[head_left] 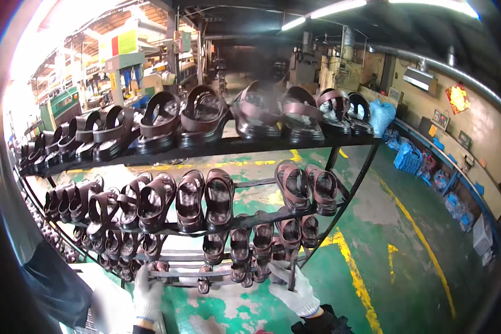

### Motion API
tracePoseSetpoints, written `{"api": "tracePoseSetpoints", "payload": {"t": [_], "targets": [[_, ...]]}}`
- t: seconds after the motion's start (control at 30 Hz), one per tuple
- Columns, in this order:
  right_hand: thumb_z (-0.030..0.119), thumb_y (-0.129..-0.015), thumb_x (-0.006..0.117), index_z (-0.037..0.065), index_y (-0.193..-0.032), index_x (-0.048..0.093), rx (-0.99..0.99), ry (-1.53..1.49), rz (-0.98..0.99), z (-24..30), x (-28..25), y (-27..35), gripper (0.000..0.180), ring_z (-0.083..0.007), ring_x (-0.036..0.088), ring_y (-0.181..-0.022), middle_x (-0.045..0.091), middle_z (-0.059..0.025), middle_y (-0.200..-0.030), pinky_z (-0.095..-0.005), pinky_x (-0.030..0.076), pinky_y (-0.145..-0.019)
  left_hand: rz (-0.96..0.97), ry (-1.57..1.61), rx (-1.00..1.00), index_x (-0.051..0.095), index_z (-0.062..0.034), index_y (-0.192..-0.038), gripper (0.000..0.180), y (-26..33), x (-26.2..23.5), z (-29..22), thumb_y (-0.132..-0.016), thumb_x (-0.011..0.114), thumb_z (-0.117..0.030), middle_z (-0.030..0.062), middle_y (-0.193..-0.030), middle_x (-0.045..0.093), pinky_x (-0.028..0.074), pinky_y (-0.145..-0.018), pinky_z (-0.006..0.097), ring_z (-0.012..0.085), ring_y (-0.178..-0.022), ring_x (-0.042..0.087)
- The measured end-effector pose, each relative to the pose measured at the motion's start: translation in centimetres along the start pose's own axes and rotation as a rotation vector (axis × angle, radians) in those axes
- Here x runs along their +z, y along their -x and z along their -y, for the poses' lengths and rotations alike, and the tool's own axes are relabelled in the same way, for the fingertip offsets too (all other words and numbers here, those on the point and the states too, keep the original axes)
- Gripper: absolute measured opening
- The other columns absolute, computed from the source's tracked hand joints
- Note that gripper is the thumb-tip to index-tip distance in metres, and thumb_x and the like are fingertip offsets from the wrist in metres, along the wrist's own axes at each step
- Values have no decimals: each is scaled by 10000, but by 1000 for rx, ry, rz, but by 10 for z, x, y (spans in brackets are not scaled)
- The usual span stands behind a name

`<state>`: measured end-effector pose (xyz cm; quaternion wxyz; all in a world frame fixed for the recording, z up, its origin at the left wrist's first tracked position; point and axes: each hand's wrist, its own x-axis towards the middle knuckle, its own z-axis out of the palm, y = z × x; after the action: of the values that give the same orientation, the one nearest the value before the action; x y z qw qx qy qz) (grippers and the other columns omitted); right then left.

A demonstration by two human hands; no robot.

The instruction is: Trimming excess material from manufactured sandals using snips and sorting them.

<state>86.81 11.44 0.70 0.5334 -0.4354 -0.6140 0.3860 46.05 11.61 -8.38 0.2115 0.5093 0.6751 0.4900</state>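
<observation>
Gloves cover both hands: the left hand [146, 295] is closed around a low horizontal bar at the near left of a tall black metal rack [348, 186], and the right hand [295, 292] is clamped on an upright bar near the rack's lower right. The rack stands directly ahead on a green floor [423, 289] marked with yellow lines [353, 273]. Its tiers carry rows of brown sandals [206, 200], dense on the upper shelves and sparser on the lowest ones.
</observation>
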Motion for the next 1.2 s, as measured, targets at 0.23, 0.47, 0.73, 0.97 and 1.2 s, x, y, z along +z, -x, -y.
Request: {"api": "tracePoseSetpoints", "payload": {"t": [0.23, 0.47, 0.73, 0.97, 1.2], "targets": [[82, -888, 664, -8, -1313, 595, 247, 131, 297, -17, 135, -36, 440, -120, 623, -870, 697, -64, -1079, -285, 512, -788, -245, -484, -582, 493, 50, -1415, 618, 179, -175, 88, -871, 600, -223, 301, -1399, 539, 385, -1121, 440, 410, -1322, 508], [14, -892, 619, -8, -1323, 621, -53, 288, 958, -63, 375, 2, 432, -162, 593, -931, 579, -69, -1166, -299, 497, -848, -234, -821, -1106, 642, -135, -1293, 443, 294, -327, 158, -887, 540, -281, 224, -1203, 674, 521, -954, 474, 412, -1094, 652], [123, -874, 683, -26, -1143, 666, -203, 315, 1206, -128, 762, 96, 308, -388, 619, -1097, 610, -203, -1225, -451, 509, -933, -116, -670, -1204, 627, -93, -1110, 338, 254, -462, 453, -833, 605, -287, 207, -1034, 693, 512, -892, 488, 401, -992, 666], [77, -775, 733, -2, -903, 702, -501, 475, 993, -227, 881, 131, 154, -312, 629, -827, 683, -136, -945, -398, 504, -754, -357, -520, -1148, 453, -32, -1359, 698, 113, -528, 793, -780, 733, -305, 272, -1130, 667, 504, -947, 490, 443, -1063, 644], [-145, -758, 674, 19, -1153, 690, -496, 642, 1062, -234, 868, 127, 427, -272, 617, -990, 600, -145, -1093, -342, 524, -832, -186, 87, -1317, 556, 71, -1355, 859, 71, -497, 854, -679, 896, -336, 211, -1085, 731, 541, -896, 342, 309, -972, 719]]}}
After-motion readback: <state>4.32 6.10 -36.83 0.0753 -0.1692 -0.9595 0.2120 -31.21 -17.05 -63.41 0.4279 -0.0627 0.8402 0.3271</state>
